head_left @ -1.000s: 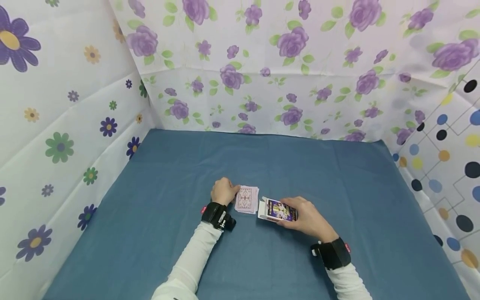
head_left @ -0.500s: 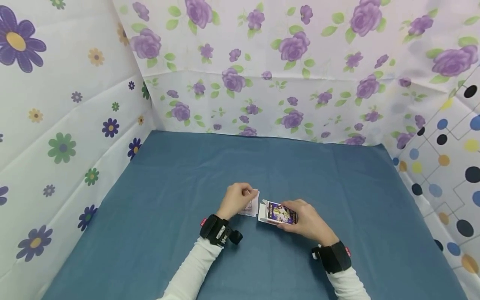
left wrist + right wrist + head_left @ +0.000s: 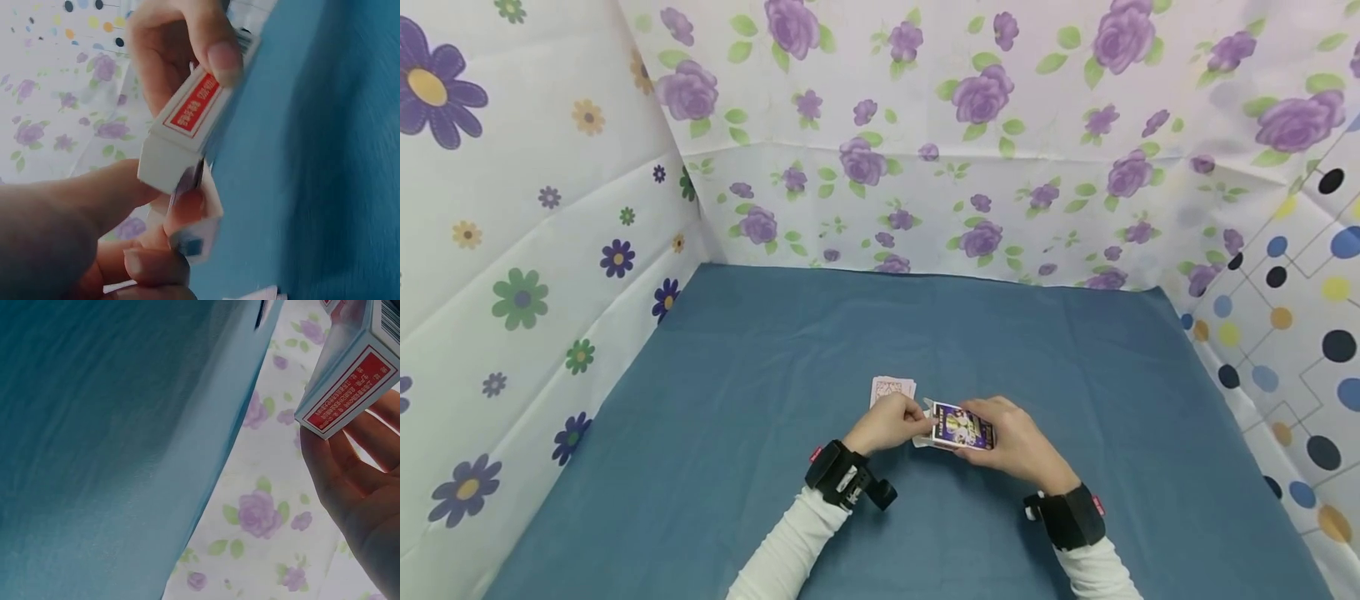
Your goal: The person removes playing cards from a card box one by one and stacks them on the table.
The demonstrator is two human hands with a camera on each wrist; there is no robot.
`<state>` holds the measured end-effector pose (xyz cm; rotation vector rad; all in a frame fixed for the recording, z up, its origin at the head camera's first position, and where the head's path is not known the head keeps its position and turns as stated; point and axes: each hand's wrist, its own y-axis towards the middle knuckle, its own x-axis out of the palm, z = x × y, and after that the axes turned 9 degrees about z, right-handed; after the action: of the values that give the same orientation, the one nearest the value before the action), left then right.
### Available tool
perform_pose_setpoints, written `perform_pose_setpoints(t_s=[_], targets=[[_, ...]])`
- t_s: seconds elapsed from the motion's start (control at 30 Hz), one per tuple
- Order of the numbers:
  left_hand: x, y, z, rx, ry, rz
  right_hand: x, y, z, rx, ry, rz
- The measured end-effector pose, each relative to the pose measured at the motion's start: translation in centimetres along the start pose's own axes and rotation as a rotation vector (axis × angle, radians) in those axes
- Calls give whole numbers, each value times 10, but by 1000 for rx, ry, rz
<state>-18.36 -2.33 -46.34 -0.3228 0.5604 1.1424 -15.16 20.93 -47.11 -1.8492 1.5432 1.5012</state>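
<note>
A small playing-card box (image 3: 964,427), with a purple picture on its face and a red label on its side (image 3: 197,103), has its end flaps open toward the left. My right hand (image 3: 1018,437) grips its far end between thumb and fingers. At the open end, my left hand (image 3: 889,423) curls its thumb and fingers round the flaps. In the left wrist view one fingertip (image 3: 189,209) reaches into the mouth, beside a thin purplish edge. Partly covered by that hand, a stack of playing cards (image 3: 891,385) lies face down, with a patterned back.
A blue cloth (image 3: 790,333) covers the table. Behind it hangs a white sheet (image 3: 925,192) with purple flowers, and patterned sheets close off the left and right sides. Each wrist wears a black camera band.
My left hand has gone from the left edge of the card stack, across it, to the open end of the box. The right hand and box stay nearly still.
</note>
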Motion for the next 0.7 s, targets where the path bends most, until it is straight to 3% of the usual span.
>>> perform_pose_setpoints(t_s=[0.37, 0.7], targets=[[1, 1, -2, -72, -133, -97, -2, -1, -4, -5, 27, 12], [4, 1, -9, -136, -193, -112, 2, -4, -1, -8, 30, 3]])
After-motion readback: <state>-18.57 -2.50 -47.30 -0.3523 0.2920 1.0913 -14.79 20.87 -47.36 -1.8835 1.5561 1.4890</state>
